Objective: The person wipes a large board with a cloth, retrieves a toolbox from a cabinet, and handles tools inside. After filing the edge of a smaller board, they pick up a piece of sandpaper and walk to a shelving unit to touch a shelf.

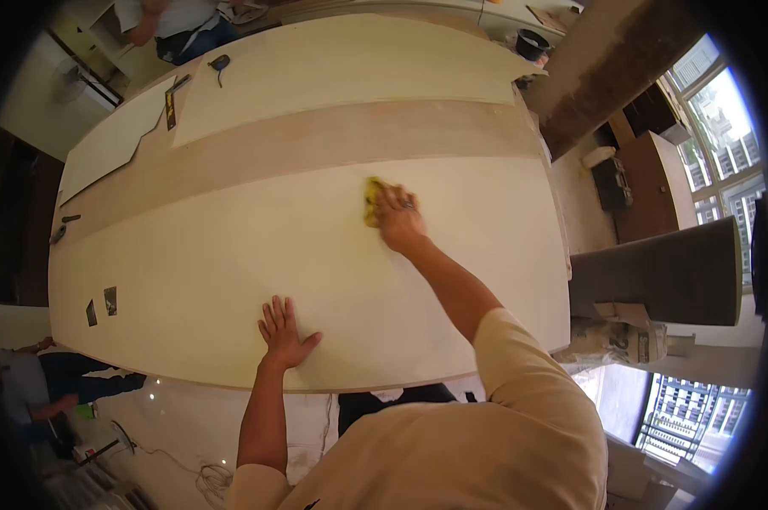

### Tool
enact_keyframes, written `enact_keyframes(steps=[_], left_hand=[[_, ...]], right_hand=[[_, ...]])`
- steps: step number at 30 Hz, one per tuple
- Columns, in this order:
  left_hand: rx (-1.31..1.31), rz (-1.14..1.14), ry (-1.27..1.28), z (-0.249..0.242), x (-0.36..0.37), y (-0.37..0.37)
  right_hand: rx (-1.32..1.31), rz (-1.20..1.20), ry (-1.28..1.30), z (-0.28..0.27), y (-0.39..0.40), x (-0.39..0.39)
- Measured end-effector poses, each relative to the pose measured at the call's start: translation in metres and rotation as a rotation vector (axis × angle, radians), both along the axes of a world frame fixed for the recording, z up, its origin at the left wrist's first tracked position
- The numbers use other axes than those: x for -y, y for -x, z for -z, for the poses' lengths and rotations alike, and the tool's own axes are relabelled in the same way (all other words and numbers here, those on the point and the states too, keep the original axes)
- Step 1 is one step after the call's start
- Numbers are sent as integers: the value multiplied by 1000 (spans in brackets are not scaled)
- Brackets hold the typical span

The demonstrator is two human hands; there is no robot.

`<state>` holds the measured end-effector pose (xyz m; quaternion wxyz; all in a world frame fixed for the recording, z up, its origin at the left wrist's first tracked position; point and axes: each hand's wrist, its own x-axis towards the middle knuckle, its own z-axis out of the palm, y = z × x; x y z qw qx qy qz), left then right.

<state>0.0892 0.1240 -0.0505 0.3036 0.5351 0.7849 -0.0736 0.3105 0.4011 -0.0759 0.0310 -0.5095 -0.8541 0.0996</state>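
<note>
A large cream-coloured sheet [197,246] lies across the wide work table. My left hand [286,336] rests flat on it near the front edge, fingers spread, holding nothing. Farther out and to the right, my right hand [400,217] presses a yellow cloth or sponge [372,202] against the sheet, its fingers over the right side of it. Which of the two the yellow thing is, I cannot tell.
Beyond lie another pale sheet [341,72], a tape measure [220,63] and a square [171,106]. Two dark patches [110,301] are at left. A person [180,25] stands across the table, another [40,382] at lower left. A dark roll [656,272] is at right.
</note>
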Motion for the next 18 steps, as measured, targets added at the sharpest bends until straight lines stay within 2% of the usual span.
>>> enact_keyframes(steps=[2, 4, 8, 13, 15, 16, 18], left_hand=[[11, -12, -20, 1, 0, -1], [17, -14, -23, -2, 1, -1], [37, -5, -49, 0, 0, 4], [49, 22, -95, 3, 3, 5], [45, 33, -154, 6, 12, 7], [33, 33, -190, 3, 13, 5], [29, 33, -212, 7, 16, 7]], right_hand=[[-14, -69, -7, 4, 40, -24], [5, -93, -30, 0, 41, -21], [-29, -160, -4, 9, 17, 29], [123, -59, -46, -2, 56, -25], [181, -10, -50, 1, 76, -16], [-50, 9, -39, 1, 78, -1], [111, -186, -78, 5, 117, 36]])
